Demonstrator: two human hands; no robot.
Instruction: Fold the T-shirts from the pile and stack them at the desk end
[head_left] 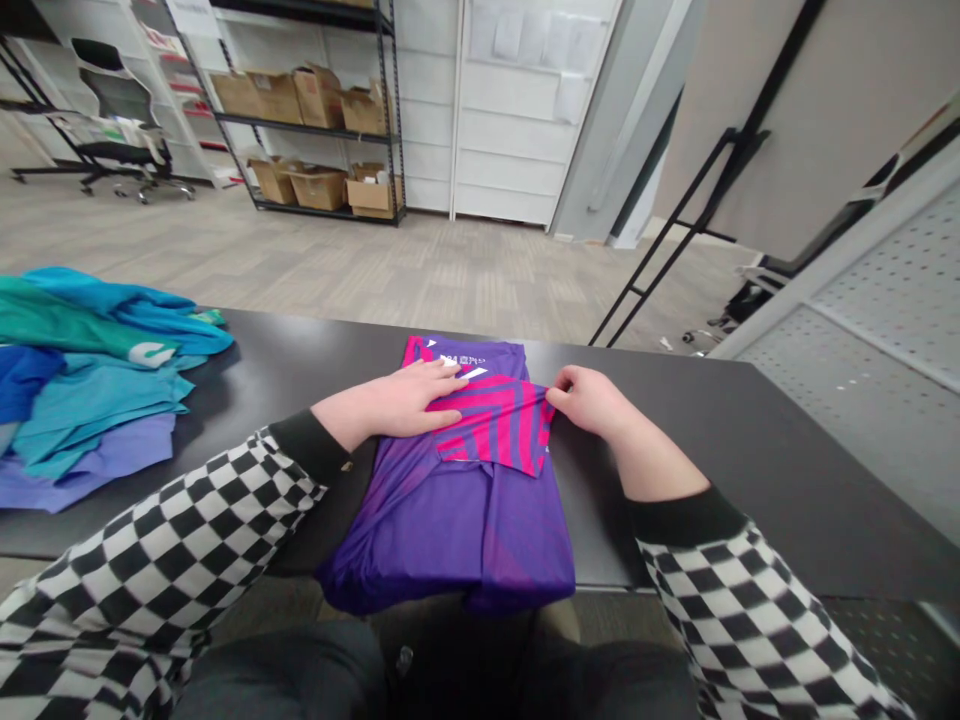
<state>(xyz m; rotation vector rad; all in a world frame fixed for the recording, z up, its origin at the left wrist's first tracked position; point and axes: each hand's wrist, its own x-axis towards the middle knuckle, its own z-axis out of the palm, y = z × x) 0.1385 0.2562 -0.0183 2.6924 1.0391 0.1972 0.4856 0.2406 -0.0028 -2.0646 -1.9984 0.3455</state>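
A purple jersey (450, 530) with pink-striped sleeves lies partly folded on the black table, its lower end hanging over the front edge. One striped sleeve (499, 425) is laid across its upper part. My left hand (412, 397) rests flat on the folded cloth, fingers spread. At the right side, my right hand (589, 400) pinches the edge of that sleeve between thumb and finger. White lettering shows near the top of the jersey. Cloth under my left palm is hidden.
A heap of blue, teal and lilac clothes (97, 370) lies at the left of the black table (675, 420). A white perforated panel (900, 300) borders the right side. Behind stand a shelf with cardboard boxes (319, 187), an office chair (112, 110) and a board on a black stand.
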